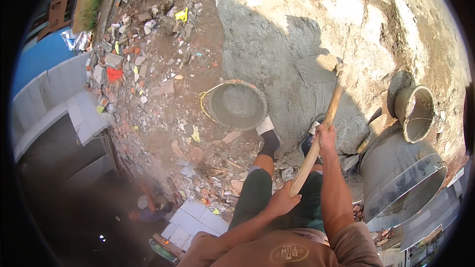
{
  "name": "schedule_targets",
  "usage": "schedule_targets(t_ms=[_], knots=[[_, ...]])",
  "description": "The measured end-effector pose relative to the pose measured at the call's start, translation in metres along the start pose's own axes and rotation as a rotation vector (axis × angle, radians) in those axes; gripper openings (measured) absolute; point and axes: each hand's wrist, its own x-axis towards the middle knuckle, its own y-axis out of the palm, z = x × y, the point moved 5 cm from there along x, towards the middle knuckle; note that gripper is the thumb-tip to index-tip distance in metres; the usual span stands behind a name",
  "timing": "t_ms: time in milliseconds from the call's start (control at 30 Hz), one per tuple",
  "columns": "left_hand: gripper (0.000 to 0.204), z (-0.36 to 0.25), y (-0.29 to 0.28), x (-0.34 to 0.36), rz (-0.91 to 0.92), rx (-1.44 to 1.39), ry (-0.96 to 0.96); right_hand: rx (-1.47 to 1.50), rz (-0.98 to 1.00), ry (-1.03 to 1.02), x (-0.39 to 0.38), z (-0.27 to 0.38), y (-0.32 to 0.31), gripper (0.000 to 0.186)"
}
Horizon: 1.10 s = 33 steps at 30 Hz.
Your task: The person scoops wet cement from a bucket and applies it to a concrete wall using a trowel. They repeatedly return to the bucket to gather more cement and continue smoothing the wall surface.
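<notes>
Both hands grip the long wooden handle (320, 138) of a tool that rises from between my legs toward the upper right. My left hand (283, 198) is closed round its lower part; my right hand (326, 137) holds it farther up. The tool's crusted head (339, 69) is over grey wet mortar (267, 44), by a pale lump (326, 62); the blade's exact shape is unclear. A mortar-coated bucket (235, 106) with a yellow handle stands beside my feet, left of the handle. A trowel-like tool (371, 133) lies to the right.
A small bucket (414, 116) and a large grey tub (396, 183) are at the right. Rubble (114, 62) covers the ground leftward. Grey blocks (193, 220) are stacked at lower left, near another person (153, 207) in shadow. A pale block wall (54, 89) borders the left.
</notes>
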Motion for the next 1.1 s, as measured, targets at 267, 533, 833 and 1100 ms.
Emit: schedule_targets(t_ms=[267, 533, 833, 1100], knots=[[0.064, 0.024, -0.125, 0.115, -0.243, -0.292, 0.329, -0.25, 0.117, -0.464, 0.058, 0.077, 0.208, 0.026], [0.038, -0.057, -0.347, 0.203, -0.137, -0.809, 0.605, -0.559, 0.282, -0.721, 0.091, 0.19, 0.462, 0.029], [0.036, -0.016, -0.318, 0.18, -0.061, -1.15, 0.554, -1.062, 0.13, -0.797, 0.093, 0.131, 0.486, 0.036], [0.036, 0.009, -0.268, 0.123, -0.051, -1.238, 0.432, -1.073, 0.122, -0.606, 0.043, 0.09, 0.434, 0.026]])
